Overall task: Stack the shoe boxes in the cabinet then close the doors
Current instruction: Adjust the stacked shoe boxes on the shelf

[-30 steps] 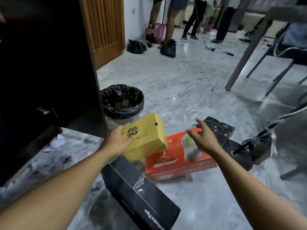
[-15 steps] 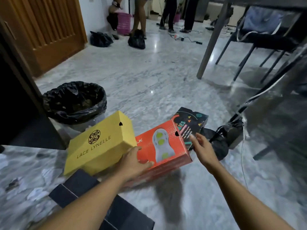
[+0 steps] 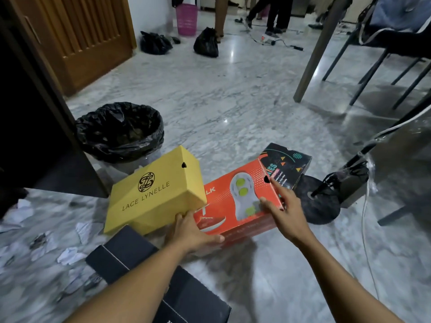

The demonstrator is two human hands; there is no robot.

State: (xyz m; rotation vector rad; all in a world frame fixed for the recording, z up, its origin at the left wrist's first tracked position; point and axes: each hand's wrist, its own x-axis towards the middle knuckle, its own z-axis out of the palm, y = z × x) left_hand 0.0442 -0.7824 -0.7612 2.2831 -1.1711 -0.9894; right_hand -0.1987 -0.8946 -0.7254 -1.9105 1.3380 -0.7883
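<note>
An orange shoe box (image 3: 235, 206) lies on the marble floor. My left hand (image 3: 191, 231) grips its near left edge, thumb on top. My right hand (image 3: 286, 210) holds its right end, thumb on the lid and fingers down the end face. A yellow "Lace Lynelle" shoe box (image 3: 154, 194) leans tilted over the orange box's left part. Behind the orange box's right end sits a dark patterned shoe box (image 3: 286, 164). Closest to me lies a black shoe box (image 3: 158, 276). The dark cabinet (image 3: 28, 113) stands open at the left, its inside too dark to see.
A bin lined with a black bag (image 3: 121, 129) stands by the cabinet. A black round base with cords (image 3: 321, 201) lies right of the boxes. Paper scraps (image 3: 70, 255) litter the floor at left. A table leg (image 3: 319, 50), chairs and standing people are farther back.
My left hand let go of the yellow box and moved to the orange box's near edge. My right hand came down onto the orange box's right end. The view turned right.
</note>
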